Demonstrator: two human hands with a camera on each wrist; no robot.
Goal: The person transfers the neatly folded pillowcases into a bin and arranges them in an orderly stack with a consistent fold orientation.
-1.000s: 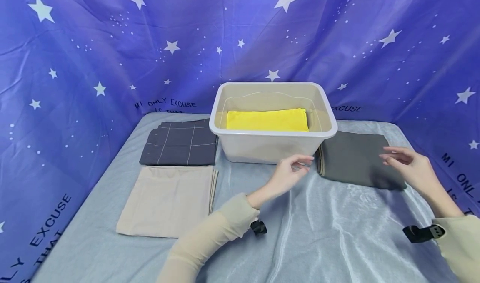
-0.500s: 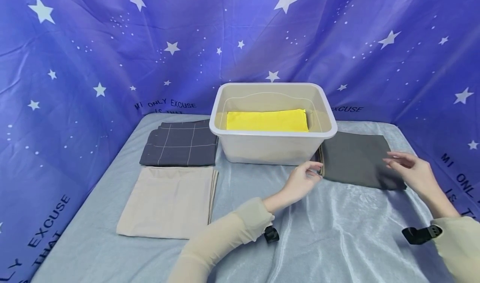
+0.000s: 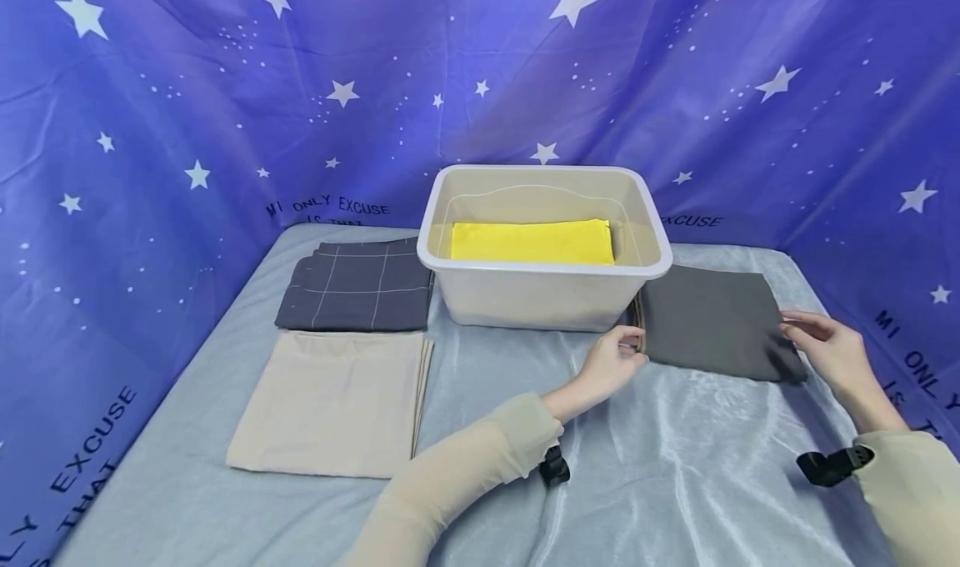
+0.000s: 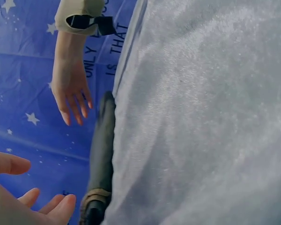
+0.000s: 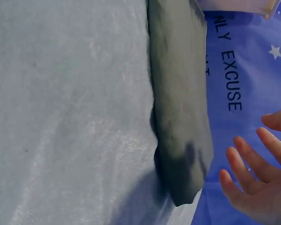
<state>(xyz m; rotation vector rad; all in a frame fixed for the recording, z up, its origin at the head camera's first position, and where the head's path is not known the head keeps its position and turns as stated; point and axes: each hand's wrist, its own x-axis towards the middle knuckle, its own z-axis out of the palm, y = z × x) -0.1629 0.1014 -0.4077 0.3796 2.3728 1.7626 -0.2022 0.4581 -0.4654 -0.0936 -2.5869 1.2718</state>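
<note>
"One folded dark gray cloth (image 3: 708, 325) lies on the desk (image 3: 705, 484), right of the bin (image 3: 536, 296); what's new?"

"The left hand (image 3: 609, 363) has moved over beside its left edge, the right hand (image 3: 831, 354) nearer its right; both have fingers parted, holding nothing."

"So the reach looks nearly done, no grip yet."

Folded dark grey-green cloth (image 3: 712, 321), flat, just right of the beige tub (image 3: 536, 297).
</note>
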